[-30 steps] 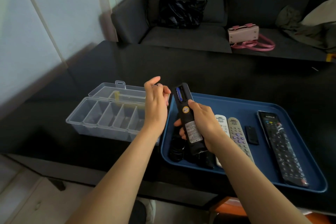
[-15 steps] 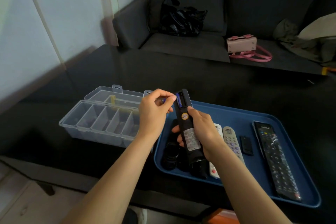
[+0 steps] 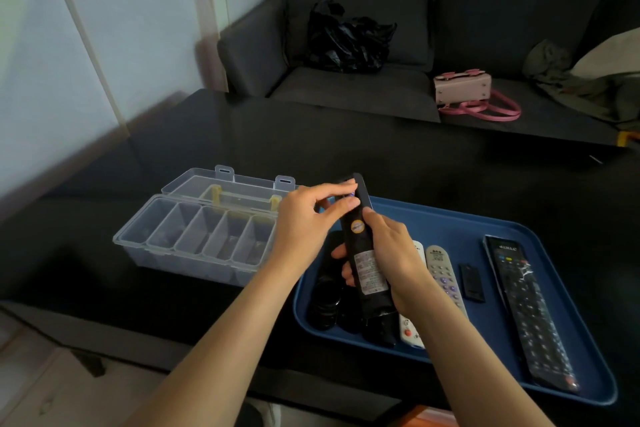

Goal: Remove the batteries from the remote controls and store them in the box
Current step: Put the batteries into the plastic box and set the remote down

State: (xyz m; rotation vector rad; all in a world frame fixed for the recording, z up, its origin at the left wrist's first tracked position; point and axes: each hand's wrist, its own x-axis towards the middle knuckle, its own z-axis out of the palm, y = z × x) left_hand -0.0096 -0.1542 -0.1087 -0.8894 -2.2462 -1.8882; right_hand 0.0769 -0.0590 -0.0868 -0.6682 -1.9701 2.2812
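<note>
Black remote (image 3: 367, 260) sits back-up in my right hand (image 3: 398, 260), fingers wrapped round it above the blue tray (image 3: 450, 222). My left hand (image 3: 308, 218) curls at its battery end; whether it pinches a battery, I can't tell. Clear box (image 3: 194, 236) lies open left, compartments bare-looking.

We can make out almost no writing: the long black remote (image 3: 530, 315) at the right of the tray carries a short white brand mark near its top, too small for us to read. The held black remote (image 3: 363, 253) bears a round yellow sticker (image 3: 357, 227) and a white printed label (image 3: 371, 272), both illegible to us.
</note>
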